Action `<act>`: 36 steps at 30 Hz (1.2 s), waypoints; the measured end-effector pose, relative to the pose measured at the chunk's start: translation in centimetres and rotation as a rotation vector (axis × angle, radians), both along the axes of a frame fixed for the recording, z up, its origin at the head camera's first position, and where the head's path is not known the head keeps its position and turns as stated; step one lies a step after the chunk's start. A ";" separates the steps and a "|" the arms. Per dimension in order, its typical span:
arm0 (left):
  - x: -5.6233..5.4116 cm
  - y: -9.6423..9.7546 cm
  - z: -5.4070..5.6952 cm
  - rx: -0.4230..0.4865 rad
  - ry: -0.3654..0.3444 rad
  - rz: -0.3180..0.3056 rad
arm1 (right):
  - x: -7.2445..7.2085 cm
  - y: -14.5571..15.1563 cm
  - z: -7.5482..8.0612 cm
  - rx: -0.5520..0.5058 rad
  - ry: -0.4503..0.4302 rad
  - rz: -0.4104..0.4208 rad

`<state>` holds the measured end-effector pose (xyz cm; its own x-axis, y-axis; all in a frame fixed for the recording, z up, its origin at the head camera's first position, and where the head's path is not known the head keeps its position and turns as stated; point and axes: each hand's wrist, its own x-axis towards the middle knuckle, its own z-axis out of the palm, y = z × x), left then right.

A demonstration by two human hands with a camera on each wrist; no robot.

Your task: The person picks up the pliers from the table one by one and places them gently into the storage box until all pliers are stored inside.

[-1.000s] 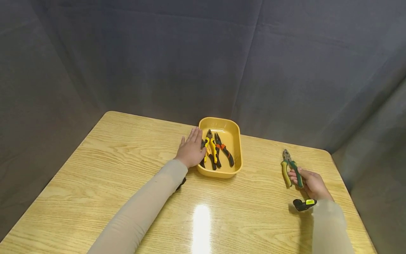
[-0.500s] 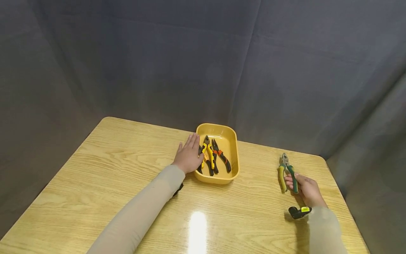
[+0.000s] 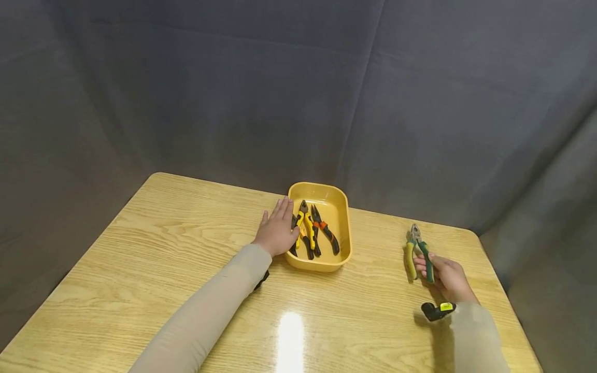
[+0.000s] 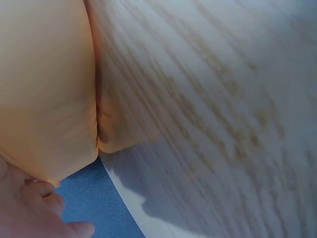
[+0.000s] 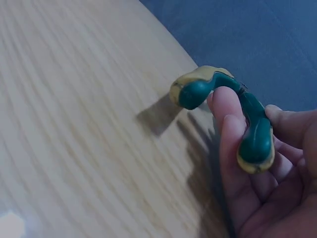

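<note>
My left hand [image 3: 276,228] rests with straight fingers along the left rim of a yellow plastic bin [image 3: 347,228]. Inside the bin lie several pliers, among them yellow-and-black pliers [image 3: 310,232] and orange-and-black needle-nose pliers [image 3: 331,239]; the hand partly covers the leftmost. In the left wrist view the bin's wall [image 4: 49,89] fills the upper left, with fingers at its lower edge. To the right, my right hand [image 3: 450,280] pinches one handle of green-and-yellow pliers [image 3: 416,239] between thumb and fingers. Their handles are spread, and a shadow falls on the table beneath in the right wrist view.
The wood-grain table [image 3: 186,223] has its far edge just behind the bin. Dark grey curtains [image 3: 233,103] hang behind it and at both sides. A bright light reflection [image 3: 290,342] shows at the table's near middle.
The right hand has drifted slightly left with the green-and-yellow pliers, toward the bin. The left hand keeps its place on the rim. The head view has tilted a little upward.
</note>
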<state>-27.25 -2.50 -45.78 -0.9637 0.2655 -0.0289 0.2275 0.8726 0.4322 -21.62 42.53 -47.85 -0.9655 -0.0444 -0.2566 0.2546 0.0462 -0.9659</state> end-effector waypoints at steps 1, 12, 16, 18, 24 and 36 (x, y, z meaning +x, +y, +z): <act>0.0 0.0 0.0 0.003 0.003 0.001 | -0.1 -0.1 0.1 -0.005 0.001 0.003; -0.2 -0.1 -0.3 0.003 -0.009 0.003 | -0.7 -1.5 0.2 -0.032 -0.010 -0.005; -0.3 -0.2 -0.4 0.006 -0.003 0.000 | -0.8 -2.0 0.2 -0.036 -0.006 -0.014; -0.3 -0.2 -0.5 0.015 0.005 -0.003 | -0.9 -2.2 0.3 -0.049 -0.004 -0.020; -0.4 0.0 -0.6 0.024 0.013 -0.007 | -0.9 -2.7 0.7 -0.092 0.015 -0.015; -0.1 0.0 -0.1 0.008 0.005 0.006 | -1.2 -4.0 1.4 -0.131 0.037 -0.020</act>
